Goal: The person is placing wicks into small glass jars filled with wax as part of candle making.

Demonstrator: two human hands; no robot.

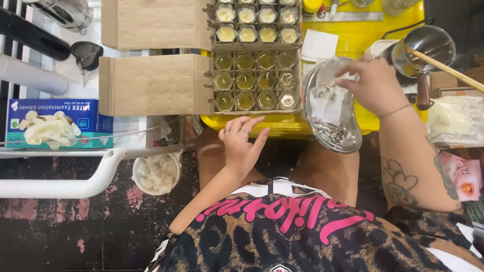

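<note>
You have two cardboard boxes (154, 84) at 11 o'clock; near one holds twelve glass jars (245, 80). One metal tray (333, 126) at 2 o'clock, one glove box (50, 123) at 9.

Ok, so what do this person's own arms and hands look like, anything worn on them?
Both arms are bare to above the elbow. The left hand wears rings on two fingers. The right hand has a thin bracelet at the wrist, and the right forearm carries dark line tattoos, one heart-shaped. The top has a leopard-print sleeve with pink lettering across the chest.
</note>
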